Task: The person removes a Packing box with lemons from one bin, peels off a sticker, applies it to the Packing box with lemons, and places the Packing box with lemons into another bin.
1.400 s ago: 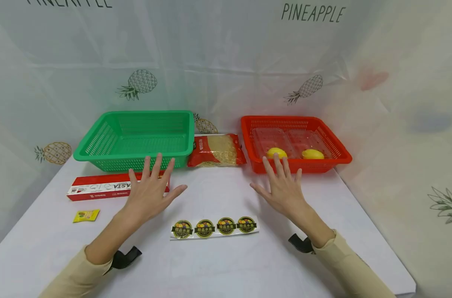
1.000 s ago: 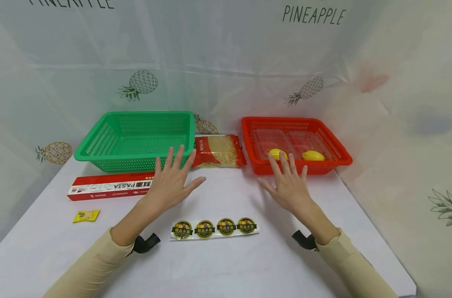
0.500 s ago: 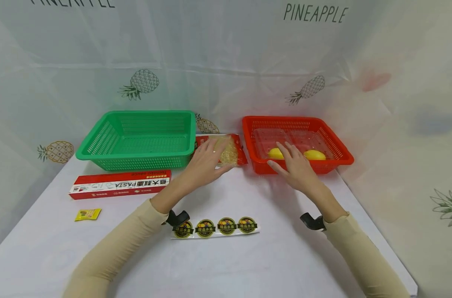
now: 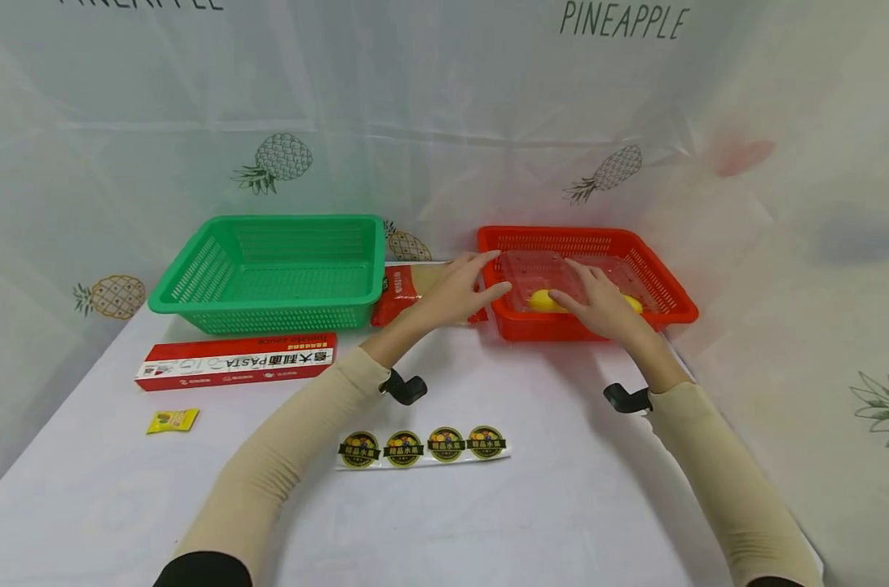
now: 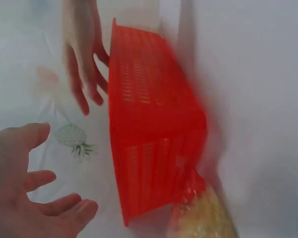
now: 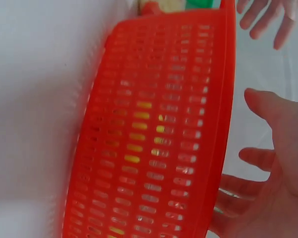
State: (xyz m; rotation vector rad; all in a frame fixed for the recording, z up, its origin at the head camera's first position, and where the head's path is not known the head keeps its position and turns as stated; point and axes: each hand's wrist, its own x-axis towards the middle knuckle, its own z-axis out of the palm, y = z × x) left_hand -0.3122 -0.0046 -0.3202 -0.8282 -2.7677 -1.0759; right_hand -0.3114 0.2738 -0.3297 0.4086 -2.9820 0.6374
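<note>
Both hands are reaching into the red basket [image 4: 664,303] at the right of centre in the head view, so the step in hand looks like taking hold of the clear plastic clamshell box [image 4: 554,273] that lies in it with two lemons [image 4: 541,300]. The left hand [image 4: 464,287] hovers at the basket's left rim, fingers spread and holding nothing; the right hand [image 4: 596,303] rests open over the box. Next, a two-sided grip on the box seems called for. Readable writing: "PASTA" on the red carton [image 4: 235,361], "PINEAPPLE" on the backdrop [image 4: 623,21].
</note>
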